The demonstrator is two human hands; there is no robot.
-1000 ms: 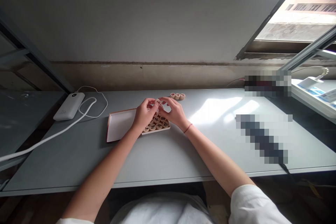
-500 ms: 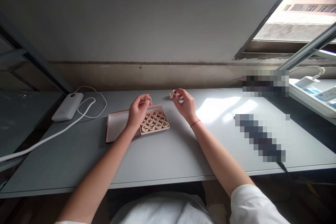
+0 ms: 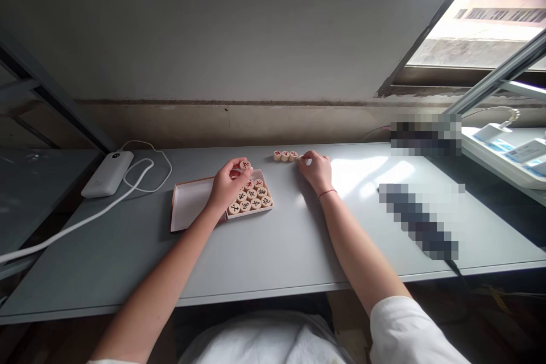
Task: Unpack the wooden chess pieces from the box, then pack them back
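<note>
Resting both forearms on a pale grey desk [image 3: 128, 256], the person reaches forward, a white sleeve [image 3: 409, 327] covering the right upper arm and a thin red string [image 3: 327, 193] tied around the right wrist. The left hand [image 3: 228, 185] pinches a round wooden xiangqi piece [image 3: 244, 165] between thumb and fingers, clamped on it just above the back corner of a shallow cardboard tray [image 3: 251, 196]. That tray holds rows of similar pieces, marked with red or black characters, lying flat and packed side by side. Its white-lined box lid [image 3: 191, 205] lies just left of it, touching it. The right hand [image 3: 315, 170] sits on the desk, fingers [image 3: 303, 157] drawn together at the right end of a row of three loose pieces [image 3: 285, 155], right beside the nearest one; whether they grip anything cannot be told. Farther left, a white power bank [image 3: 107, 174] lies on the desk with its white cable [image 3: 77, 224] looping beside it, and a bright window [image 3: 469, 17] opens in the wall beyond
</note>
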